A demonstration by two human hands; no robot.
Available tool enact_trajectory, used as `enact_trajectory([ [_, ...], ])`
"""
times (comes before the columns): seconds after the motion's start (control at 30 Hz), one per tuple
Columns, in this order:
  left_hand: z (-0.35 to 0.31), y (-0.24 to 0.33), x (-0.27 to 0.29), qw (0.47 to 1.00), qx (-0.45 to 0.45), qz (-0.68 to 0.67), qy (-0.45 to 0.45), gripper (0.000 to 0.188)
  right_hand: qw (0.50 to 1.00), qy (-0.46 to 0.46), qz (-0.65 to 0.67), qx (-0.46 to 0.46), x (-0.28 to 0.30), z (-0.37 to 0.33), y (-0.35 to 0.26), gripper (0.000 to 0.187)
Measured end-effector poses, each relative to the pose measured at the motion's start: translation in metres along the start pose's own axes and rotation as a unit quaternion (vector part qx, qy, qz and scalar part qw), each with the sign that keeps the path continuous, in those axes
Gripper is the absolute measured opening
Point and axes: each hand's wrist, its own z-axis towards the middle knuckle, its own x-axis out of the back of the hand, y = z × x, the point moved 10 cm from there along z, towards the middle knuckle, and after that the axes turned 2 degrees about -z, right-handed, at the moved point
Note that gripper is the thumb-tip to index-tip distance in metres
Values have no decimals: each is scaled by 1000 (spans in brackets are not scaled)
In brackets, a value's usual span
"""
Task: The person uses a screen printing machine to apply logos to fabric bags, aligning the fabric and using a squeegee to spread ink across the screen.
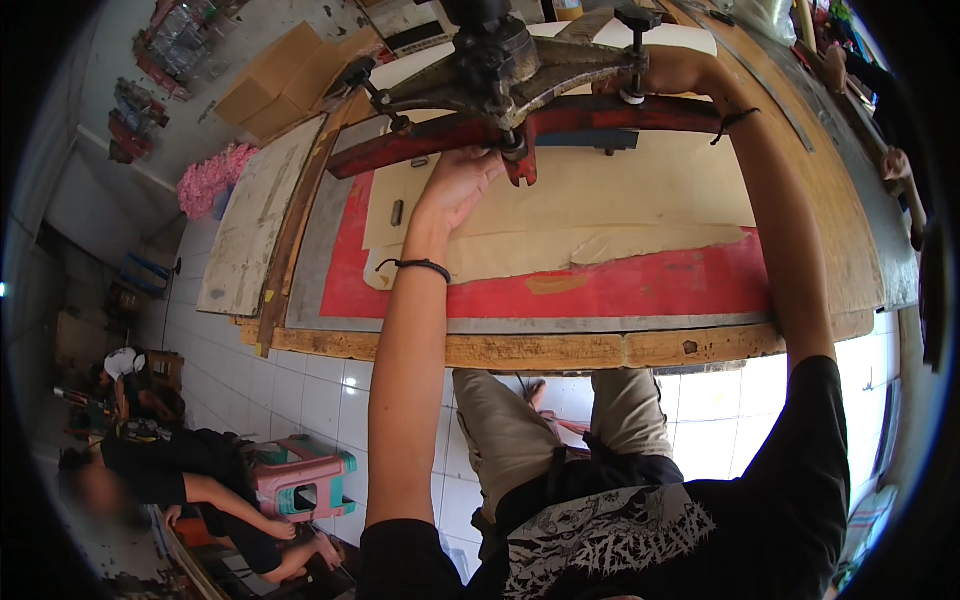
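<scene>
We have the left hand (pixel 462 190) up at the centre of the frame, fingers partly curled and raised to the underside of the curved red bar (pixel 420 142), close by its middle lug; whether they pinch anything, we can't tell. Over at the upper right, the right hand (pixel 672 72) is bent in behind the end of the dark metal frame (pixel 570 78), just beside a black knob (pixel 638 17), its fingertips hidden, so we can't call that grip either. The bar itself sweeps across the top centre, under the arms of that metal frame, and here's a blue piece (pixel 585 141) tucked below its right half. Down we go to the tan sheet (pixel 620 195), spread through the centre with a ragged lower edge, a small metal piece (pixel 398 213) lying on it just left of the left wrist. Under that, a red sheet (pixel 650 290) shows along the near side, and then we reach the worn wooden edge (pixel 480 350) of the table. Out at the upper left, we spot a cardboard box (pixel 270 80) and a pink heap (pixel 215 180); at the lower left, a seated person (pixel 200 475) in dark clothes beside a pink and green stool (pixel 305 480).
</scene>
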Motion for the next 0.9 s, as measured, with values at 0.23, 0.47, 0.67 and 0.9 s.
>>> enact_trajectory([
  [0.23, -4, 6, -9, 1000, -2, 2, 14, 23, 999, 27, 17, -44, 3, 2, -3, 33],
  [0.47, -6, 5, -9, 1000, 8, 21, 9, 24, 1000, -2, 24, 6, 0, 0, -1, 31],
  [0.67, -5, 6, -10, 1000, -1, 7, 7, 23, 996, 0, 58, 64, 0, -4, -8, 33],
  [0.9, -7, 6, -15, 996, 33, 59, 55, 12, 987, 152, -43, -37, 70, -52, 32, 19],
])
